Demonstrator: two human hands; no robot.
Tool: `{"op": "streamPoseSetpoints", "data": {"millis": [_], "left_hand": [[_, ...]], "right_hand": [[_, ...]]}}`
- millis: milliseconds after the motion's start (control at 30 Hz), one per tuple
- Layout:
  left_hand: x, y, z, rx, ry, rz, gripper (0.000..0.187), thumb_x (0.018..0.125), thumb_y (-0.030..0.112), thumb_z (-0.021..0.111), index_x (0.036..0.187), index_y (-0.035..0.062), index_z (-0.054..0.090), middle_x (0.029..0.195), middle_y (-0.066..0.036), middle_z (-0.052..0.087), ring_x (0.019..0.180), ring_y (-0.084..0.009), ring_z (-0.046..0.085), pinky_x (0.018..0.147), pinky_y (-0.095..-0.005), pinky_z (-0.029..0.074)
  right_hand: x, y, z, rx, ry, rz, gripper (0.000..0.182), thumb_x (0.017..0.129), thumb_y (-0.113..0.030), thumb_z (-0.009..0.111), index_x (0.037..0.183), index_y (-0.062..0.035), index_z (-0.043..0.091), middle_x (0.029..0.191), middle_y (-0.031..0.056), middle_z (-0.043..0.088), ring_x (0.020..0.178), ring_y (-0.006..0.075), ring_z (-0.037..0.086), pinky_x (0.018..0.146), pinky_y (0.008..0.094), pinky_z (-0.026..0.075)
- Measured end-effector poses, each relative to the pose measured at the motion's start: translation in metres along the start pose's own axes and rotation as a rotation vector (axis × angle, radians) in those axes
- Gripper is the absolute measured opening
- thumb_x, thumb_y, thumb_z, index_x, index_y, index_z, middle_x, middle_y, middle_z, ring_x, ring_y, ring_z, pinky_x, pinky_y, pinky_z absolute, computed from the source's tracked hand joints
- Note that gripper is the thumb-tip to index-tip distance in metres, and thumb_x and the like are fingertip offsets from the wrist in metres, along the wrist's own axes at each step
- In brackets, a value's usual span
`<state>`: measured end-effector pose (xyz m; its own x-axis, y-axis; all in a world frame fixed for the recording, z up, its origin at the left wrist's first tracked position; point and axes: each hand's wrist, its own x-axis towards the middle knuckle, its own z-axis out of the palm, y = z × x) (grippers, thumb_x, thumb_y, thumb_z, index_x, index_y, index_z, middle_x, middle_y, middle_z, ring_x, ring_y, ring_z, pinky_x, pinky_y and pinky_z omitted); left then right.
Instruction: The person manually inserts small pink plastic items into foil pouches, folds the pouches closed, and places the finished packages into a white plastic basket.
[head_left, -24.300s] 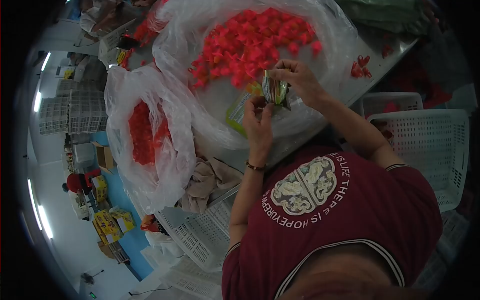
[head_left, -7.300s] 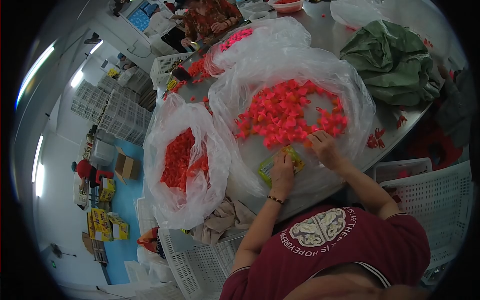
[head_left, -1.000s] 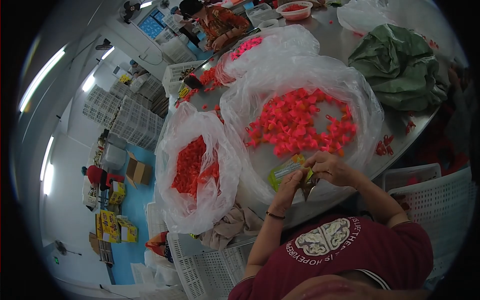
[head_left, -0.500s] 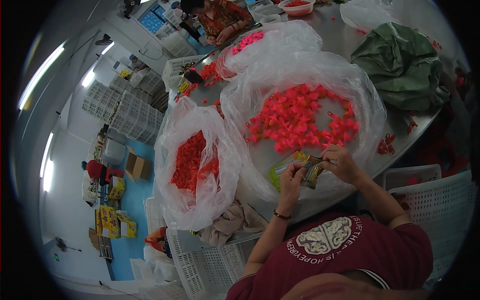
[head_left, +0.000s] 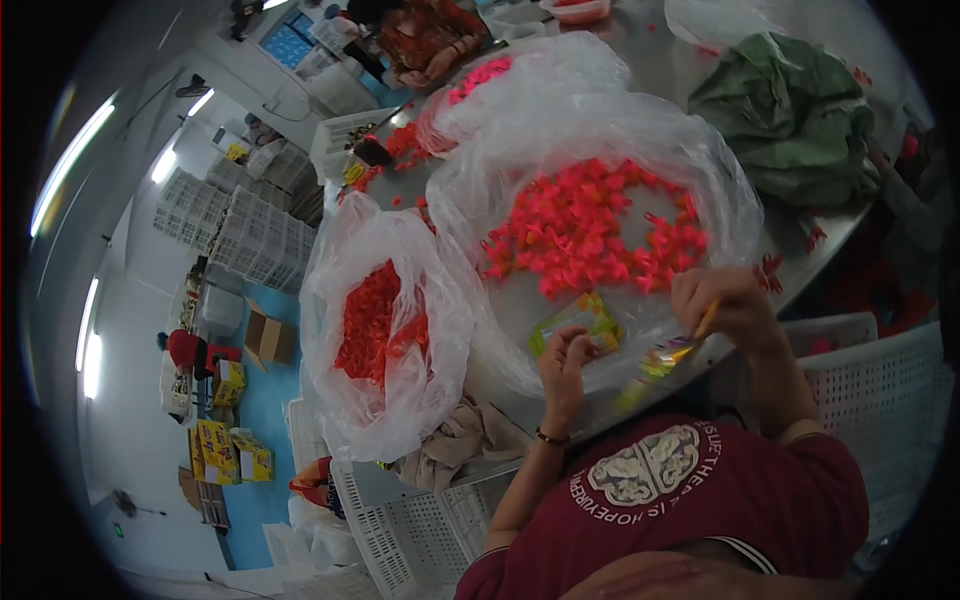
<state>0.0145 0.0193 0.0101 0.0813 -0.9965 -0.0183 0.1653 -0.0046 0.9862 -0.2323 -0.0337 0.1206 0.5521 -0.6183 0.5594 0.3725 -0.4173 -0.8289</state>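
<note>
A small shiny packet (head_left: 668, 356), yellow and green and blurred in this view, hangs from the right hand (head_left: 722, 305), whose fingers are pinched on its upper end; the packet slants down and to the left, toward the table edge and the person's chest. The left hand (head_left: 563, 358) sits well apart from the packet, to its left, fingers curled in; whether it grips anything cannot be told. Its fingertips are just beside a stack of green-and-yellow packets (head_left: 575, 322) that lies on clear plastic, between the two hands and a little beyond them.

Beyond both hands a wide clear bag (head_left: 720, 190) lies open on the metal table (head_left: 810, 262), with a heap of pink-red plastic pieces (head_left: 595, 232) spread inside it. Left of the left hand a second clear bag (head_left: 330, 300) holds darker red pieces (head_left: 370, 320). Near the left wrist, at the table edge, lies a crumpled beige cloth (head_left: 462, 440). Beyond the right hand, to the far right of the table, sits a bunched green bag (head_left: 790, 110). A few loose red pieces (head_left: 770, 268) lie just past the right hand. White crates (head_left: 880, 400) stand to the right of the right arm. At the far end of the table another person's hands (head_left: 420, 75) show beside a third bag.
</note>
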Motion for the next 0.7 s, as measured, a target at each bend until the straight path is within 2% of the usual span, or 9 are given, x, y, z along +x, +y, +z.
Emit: {"op": "streamPoseSetpoints", "data": {"millis": [67,133,200,267,333,367,500,633,700], "left_hand": [[0.002,-0.011,-0.008,0.043,0.111,0.033,0.013,0.094,0.010,0.054,0.104,0.0027,0.059,0.086,0.000,0.062,0.075,-0.0050,0.054,0.064,-0.0183,0.040],[0.004,-0.016,-0.014,0.135,0.096,0.077,0.012,0.094,0.008,0.054,0.103,0.0014,0.059,0.085,-0.001,0.062,0.074,-0.0063,0.055,0.065,-0.0189,0.041],[0.004,-0.021,-0.013,0.246,0.107,0.137,0.012,0.093,0.006,0.054,0.102,0.0004,0.060,0.084,-0.002,0.062,0.076,-0.0065,0.056,0.066,-0.0194,0.042],[0.006,-0.035,-0.018,0.307,0.087,0.164,0.012,0.093,0.005,0.055,0.103,-0.0004,0.060,0.086,-0.004,0.062,0.078,-0.0087,0.057,0.068,-0.0215,0.045],[0.010,-0.041,-0.015,0.351,0.032,0.161,0.014,0.093,0.006,0.055,0.105,-0.0014,0.060,0.092,-0.006,0.063,0.082,-0.0119,0.059,0.072,-0.0243,0.048],[0.010,-0.041,-0.012,0.347,-0.039,0.118,0.014,0.093,0.006,0.055,0.105,-0.0014,0.060,0.092,-0.006,0.063,0.082,-0.0119,0.059,0.072,-0.0243,0.048],[0.016,-0.045,-0.010,0.523,-0.056,0.179,0.018,0.093,0.006,0.055,0.108,-0.0032,0.060,0.100,-0.010,0.064,0.087,-0.0159,0.061,0.078,-0.0276,0.050],[0.020,-0.044,0.000,0.664,-0.087,0.275,0.019,0.093,0.007,0.056,0.108,-0.0035,0.060,0.102,-0.011,0.064,0.088,-0.0191,0.061,0.077,-0.0299,0.050],[0.020,-0.043,0.001,0.757,-0.101,0.337,0.019,0.092,0.007,0.057,0.107,-0.0035,0.061,0.102,-0.012,0.065,0.087,-0.0200,0.061,0.076,-0.0306,0.049]], "right_hand": [[-0.007,0.051,-0.025,-0.763,0.106,0.371,0.009,0.081,-0.011,0.064,0.080,-0.0024,0.061,0.076,0.0121,0.058,0.069,0.0263,0.058,0.061,0.0362,0.044],[-0.029,0.082,-0.039,-1.442,0.130,0.005,0.015,0.083,-0.013,0.064,0.082,0.0007,0.059,0.065,0.0095,0.049,0.063,0.0200,0.056,0.060,0.0343,0.042],[-0.043,0.039,-0.040,-1.108,0.375,0.158,0.018,0.086,-0.018,0.059,0.085,0.0003,0.060,0.077,0.0147,0.060,0.071,0.0282,0.060,0.064,0.0394,0.044],[-0.076,0.013,-0.056,-1.054,0.398,0.351,0.015,0.083,-0.014,0.061,0.086,0.0006,0.063,0.076,0.0139,0.060,0.072,0.0288,0.061,0.065,0.0393,0.045],[-0.116,-0.017,-0.071,-0.917,0.505,0.714,0.012,0.081,-0.011,0.061,0.081,0.0004,0.065,0.075,0.0151,0.061,0.073,0.0287,0.062,0.065,0.0395,0.048],[-0.150,-0.024,-0.064,-0.921,0.562,0.777,0.012,0.081,-0.011,0.061,0.081,0.0004,0.065,0.075,0.0151,0.061,0.073,0.0287,0.062,0.065,0.0395,0.048],[-0.294,-0.065,-0.078,-1.337,0.651,1.259,0.012,0.080,-0.011,0.061,0.080,0.0005,0.066,0.076,0.0155,0.063,0.073,0.0286,0.064,0.064,0.0398,0.050],[-0.345,-0.065,-0.071,-1.717,0.576,1.651,0.012,0.079,-0.010,0.062,0.078,0.0007,0.067,0.078,0.0160,0.064,0.074,0.0284,0.065,0.064,0.0400,0.051],[-0.390,-0.033,-0.065,-1.861,0.502,1.658,0.012,0.078,-0.011,0.061,0.078,-0.0008,0.068,0.079,0.0161,0.065,0.076,0.0287,0.066,0.064,0.0408,0.052]]}}
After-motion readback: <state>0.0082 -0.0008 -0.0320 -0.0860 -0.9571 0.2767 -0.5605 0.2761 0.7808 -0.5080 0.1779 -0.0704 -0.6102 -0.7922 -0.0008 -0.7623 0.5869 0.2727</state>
